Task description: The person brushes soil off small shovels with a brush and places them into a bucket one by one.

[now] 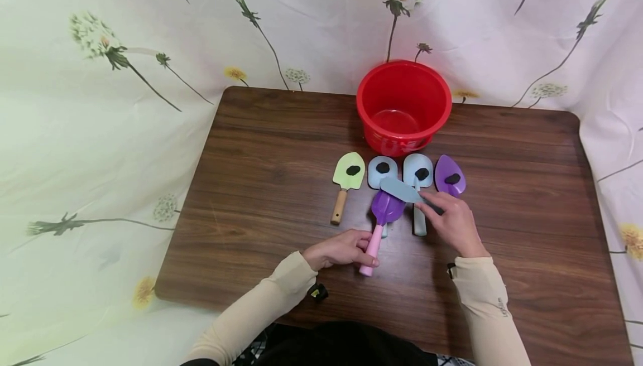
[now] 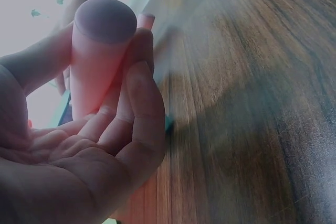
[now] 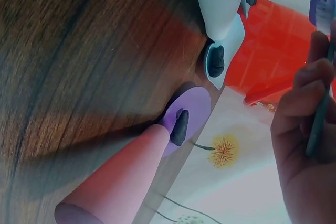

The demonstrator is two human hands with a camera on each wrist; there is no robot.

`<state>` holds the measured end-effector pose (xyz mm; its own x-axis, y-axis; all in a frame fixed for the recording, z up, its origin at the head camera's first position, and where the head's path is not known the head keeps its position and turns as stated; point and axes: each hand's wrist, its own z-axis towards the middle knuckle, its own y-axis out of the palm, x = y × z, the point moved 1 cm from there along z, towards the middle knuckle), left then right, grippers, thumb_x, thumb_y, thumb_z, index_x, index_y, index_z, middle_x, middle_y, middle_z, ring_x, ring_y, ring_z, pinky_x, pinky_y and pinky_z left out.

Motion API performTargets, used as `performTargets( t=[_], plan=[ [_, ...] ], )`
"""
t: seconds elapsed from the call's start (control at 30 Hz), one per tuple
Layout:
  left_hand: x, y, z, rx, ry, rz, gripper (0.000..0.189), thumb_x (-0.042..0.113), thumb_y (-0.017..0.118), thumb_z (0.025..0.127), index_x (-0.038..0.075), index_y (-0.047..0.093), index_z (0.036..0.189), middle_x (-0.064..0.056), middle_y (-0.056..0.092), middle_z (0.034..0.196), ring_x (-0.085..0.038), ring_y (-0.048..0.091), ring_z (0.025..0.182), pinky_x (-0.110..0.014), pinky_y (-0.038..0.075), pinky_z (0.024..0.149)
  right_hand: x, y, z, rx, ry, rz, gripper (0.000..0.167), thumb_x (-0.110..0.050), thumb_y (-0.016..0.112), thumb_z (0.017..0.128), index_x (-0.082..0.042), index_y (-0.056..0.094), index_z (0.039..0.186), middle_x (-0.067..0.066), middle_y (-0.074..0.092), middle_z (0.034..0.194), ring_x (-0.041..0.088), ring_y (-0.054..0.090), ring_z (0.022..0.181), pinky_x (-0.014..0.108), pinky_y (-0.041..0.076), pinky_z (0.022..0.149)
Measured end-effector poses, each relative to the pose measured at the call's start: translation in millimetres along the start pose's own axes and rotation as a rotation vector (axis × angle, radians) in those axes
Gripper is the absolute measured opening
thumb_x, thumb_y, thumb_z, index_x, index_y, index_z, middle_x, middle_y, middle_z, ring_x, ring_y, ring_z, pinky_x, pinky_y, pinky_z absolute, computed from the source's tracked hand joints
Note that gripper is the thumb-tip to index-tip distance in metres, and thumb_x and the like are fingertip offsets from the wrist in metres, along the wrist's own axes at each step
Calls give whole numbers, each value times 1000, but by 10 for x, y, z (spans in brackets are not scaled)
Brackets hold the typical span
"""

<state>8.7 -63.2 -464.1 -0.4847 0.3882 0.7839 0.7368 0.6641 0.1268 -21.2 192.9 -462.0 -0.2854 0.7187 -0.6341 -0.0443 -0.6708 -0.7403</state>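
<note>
Has a green shovel (image 1: 343, 181) at left on the worktop (image 1: 261, 187), laid flat with its handle near, probably for easy reach, and a black lump (image 1: 353, 170) on its blade. Grips a purple scoop (image 1: 385, 212) with the left hand (image 1: 342, 249), thumb and fingers clamped round the pink handle, apparently to steady it while leaving the bowl free at the far end. Shows a blue shovel (image 1: 373, 177) beyond, partly covered by the scoop, also bearing a lump. Holds a blue spatula (image 1: 398, 190) in the right hand (image 1: 454, 222), fingers pinched together on its handle, probably for fine control, with the blade pointing left over the scoop's far edge; cannot tell whether touching. Has a red bucket (image 1: 369, 126) on the far side, seemingly out of the way of both hands. Ends at right with a second blue shovel (image 1: 411, 165) and a purple shovel (image 1: 444, 166), each under a lump, presumably spaced for separate access.
</note>
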Motion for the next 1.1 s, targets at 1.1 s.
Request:
performTargets(
  t=[1.1],
  plan=[
    [0, -23, 14, 93, -3, -85, 52, 6, 57, 84, -4, 41, 132, -5, 62, 73, -15, 60, 61, -26, 52, 59, 101, -79, -39, 238, 73, 77, 26, -2, 77, 78, 0, 72, 104, 20, 71, 96, 33, 68, 85, 9, 38, 76]
  ],
)
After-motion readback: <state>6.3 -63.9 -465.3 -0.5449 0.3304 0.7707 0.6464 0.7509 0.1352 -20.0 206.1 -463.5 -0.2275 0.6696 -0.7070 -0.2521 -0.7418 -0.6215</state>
